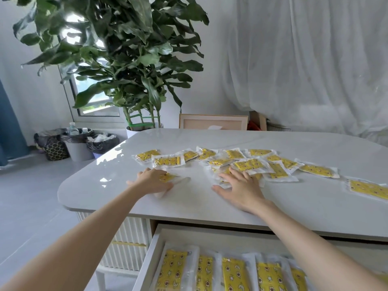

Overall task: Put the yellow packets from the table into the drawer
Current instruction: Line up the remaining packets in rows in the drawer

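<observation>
Yellow packets point(249, 164) lie scattered on the table point(189, 143); perhaps five more line the drawer point(150, 255).

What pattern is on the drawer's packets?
Packets: yellow with small stars, moons and round figures; head view.

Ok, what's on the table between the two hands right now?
In the head view, only bare table separates the left hand and right hand, apart from the clear edge of the packet under the left hand.
</observation>
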`<state>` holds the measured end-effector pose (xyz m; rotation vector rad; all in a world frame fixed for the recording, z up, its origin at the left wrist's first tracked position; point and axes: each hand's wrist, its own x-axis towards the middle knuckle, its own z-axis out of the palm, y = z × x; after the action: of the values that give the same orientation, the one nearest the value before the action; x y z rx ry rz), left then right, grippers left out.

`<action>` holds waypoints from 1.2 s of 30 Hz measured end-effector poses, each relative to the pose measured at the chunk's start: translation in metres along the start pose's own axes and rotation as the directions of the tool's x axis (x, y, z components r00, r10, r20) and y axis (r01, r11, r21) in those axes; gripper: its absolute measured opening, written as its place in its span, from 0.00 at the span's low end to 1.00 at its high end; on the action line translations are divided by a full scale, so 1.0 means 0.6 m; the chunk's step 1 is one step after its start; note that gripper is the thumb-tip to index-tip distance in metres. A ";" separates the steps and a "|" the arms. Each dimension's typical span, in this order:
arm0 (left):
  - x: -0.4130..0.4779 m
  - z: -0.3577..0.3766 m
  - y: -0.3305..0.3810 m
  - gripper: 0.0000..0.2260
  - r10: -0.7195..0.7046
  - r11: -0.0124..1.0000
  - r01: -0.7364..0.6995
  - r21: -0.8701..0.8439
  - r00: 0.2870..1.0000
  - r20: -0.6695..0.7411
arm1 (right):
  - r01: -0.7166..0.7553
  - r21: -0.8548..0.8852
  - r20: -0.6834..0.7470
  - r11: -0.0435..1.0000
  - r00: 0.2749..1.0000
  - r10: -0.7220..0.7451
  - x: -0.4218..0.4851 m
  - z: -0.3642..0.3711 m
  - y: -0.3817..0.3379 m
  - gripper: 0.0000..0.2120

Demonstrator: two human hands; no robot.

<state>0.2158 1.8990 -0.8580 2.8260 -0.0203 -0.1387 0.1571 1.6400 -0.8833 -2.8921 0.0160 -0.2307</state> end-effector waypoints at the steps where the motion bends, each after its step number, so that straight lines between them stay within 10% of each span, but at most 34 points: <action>1: -0.006 -0.001 -0.001 0.32 0.018 0.999 -0.018 -0.027 1.000 0.007 | 0.011 0.002 0.016 1.000 1.000 -0.011 -0.008 -0.004 -0.001 0.30; 16: -0.129 0.006 0.074 0.18 0.153 0.987 -0.156 0.026 0.983 0.100 | 0.102 0.067 0.279 0.993 0.953 -0.116 -0.123 -0.118 0.006 0.15; 21: -0.129 0.003 0.084 0.25 0.127 0.976 -0.101 -0.193 0.984 0.125 | 0.101 0.126 0.132 0.987 0.984 -0.117 -0.123 -0.130 0.029 0.07; 26: -0.123 -0.018 0.089 0.34 0.106 0.935 -0.058 -0.349 0.987 0.120 | 0.144 0.048 0.022 0.988 0.989 -0.145 -0.116 -0.106 0.009 0.20; 36: -0.113 -0.036 0.081 0.05 -0.051 0.636 -0.009 -0.771 0.997 -0.054 | 0.013 -0.138 -0.015 0.990 1.000 -0.015 -0.084 -0.057 0.008 0.20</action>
<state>0.1503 1.8614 -0.8166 1.9492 0.0732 -0.0330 0.1018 1.6288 -0.8595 -3.0288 0.0154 -0.2646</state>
